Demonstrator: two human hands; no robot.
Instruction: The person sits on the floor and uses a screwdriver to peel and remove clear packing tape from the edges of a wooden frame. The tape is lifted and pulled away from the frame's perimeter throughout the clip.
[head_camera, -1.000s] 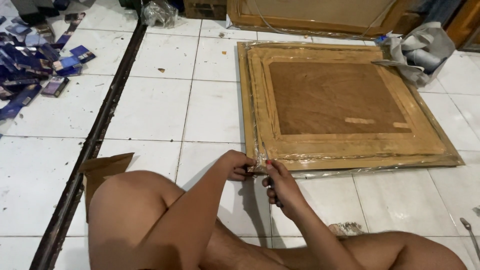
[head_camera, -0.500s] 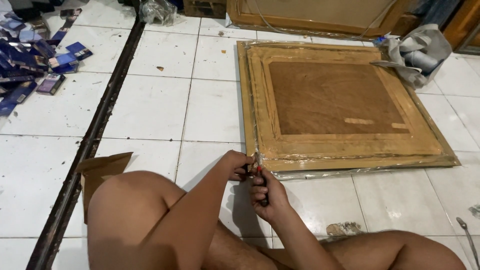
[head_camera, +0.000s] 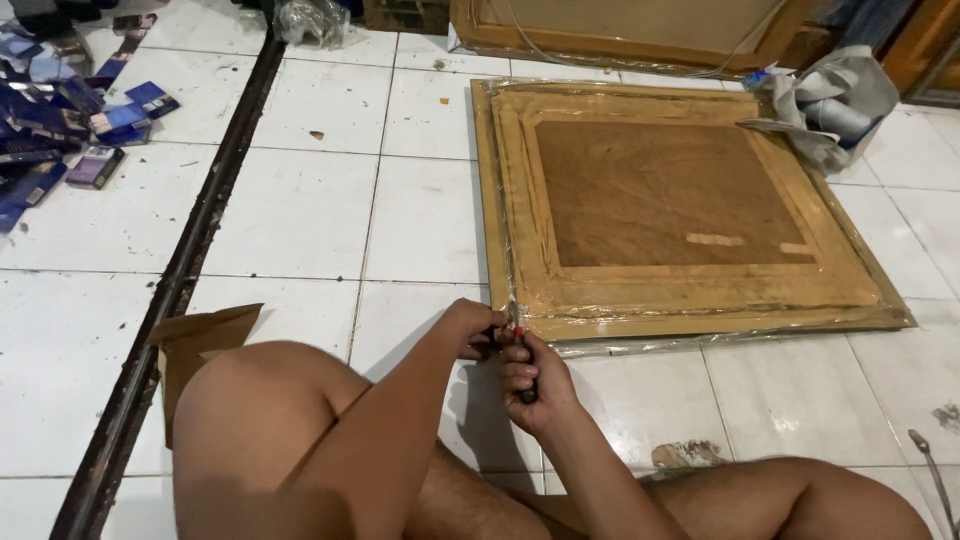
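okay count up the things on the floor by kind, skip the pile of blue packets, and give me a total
Wrapped wooden frames: 2, one flat, one at the top edge
Cardboard piece: 1
Grey cloth bundle: 1
Clear plastic bag: 1
Total: 5

— What's under your right grip (head_camera: 530, 372)?
— A wooden frame (head_camera: 690, 205), matt brown board in the middle, wrapped in clear glossy plastic film that crinkles at the corner you pinch with your left grip (head_camera: 478, 325).
— And the floor (head_camera: 300, 210) to the left of your grips?
— Glazed white tile, shiny and scuffed, with a torn piece of matt brown cardboard (head_camera: 200, 340) lying on it.
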